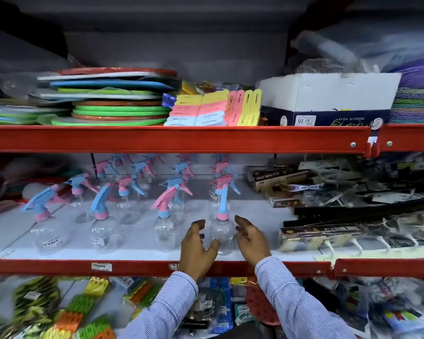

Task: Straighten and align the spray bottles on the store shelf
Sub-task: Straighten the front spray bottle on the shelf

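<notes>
Loosely cupped hands (224,238), front-edge spray bottle (222,231)

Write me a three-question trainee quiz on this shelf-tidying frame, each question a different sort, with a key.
1. True or false: the left hand and right hand sit on either side of the front-right spray bottle.
2. Multiple choice: the collar under that bottle's blue trigger is A) pink, B) green, C) black.
3. Short answer: what lies directly right of the spray bottles on the white shelf board?

Key
1. True; both hands are open around it, and firm contact cannot be told.
2. A.
3. A jumble of dark packaged goods.
</notes>
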A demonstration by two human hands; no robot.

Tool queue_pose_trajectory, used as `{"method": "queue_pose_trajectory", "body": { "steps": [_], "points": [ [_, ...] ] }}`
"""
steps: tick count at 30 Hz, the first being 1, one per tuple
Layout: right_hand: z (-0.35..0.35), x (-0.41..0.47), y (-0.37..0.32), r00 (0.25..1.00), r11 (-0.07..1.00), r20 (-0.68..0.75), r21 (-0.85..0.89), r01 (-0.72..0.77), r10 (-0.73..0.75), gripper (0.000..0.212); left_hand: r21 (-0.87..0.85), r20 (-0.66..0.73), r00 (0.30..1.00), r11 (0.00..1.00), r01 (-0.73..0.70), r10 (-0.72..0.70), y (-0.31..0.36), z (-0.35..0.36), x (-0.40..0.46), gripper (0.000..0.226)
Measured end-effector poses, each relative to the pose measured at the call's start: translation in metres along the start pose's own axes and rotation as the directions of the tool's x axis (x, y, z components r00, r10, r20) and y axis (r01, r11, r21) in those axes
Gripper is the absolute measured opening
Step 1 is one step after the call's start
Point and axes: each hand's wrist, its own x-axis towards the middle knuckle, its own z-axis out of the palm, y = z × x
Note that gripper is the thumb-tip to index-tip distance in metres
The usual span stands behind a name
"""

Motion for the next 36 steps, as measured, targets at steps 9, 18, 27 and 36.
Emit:
{"method": "queue_pose_trajectory", "body": {
  "steps": [9,18,27,36],
  "points": [
    [0.000,-0.006,0.000,0.995,0.999,0.082,0.019,-0.051,0.049,0.048,0.010,0.064,0.996,0.998,0.069,-0.069,-0.002,-0.001,0.001,0.043],
    [0.001,-0.019,0.003,0.996,0.999,0.080,0.031,-0.036,0.034,0.044,0.054,0.059,0.998,0.998,0.017,-0.020,-0.006,-0.002,-0.010,0.044],
    [0.009,-0.064,0.002,0.955,0.952,-0.182,-0.240,0.188,-0.235,0.060,0.339,0.013,0.980,0.922,-0.189,0.196,-0.014,-0.027,-0.041,0.057],
    [0.045,-0.082,-0.019,0.758,0.701,0.071,-0.332,0.631,-0.649,0.056,0.526,-0.102,0.967,0.838,-0.148,0.235,-0.038,-0.077,-0.061,0.064]
  ]
}}
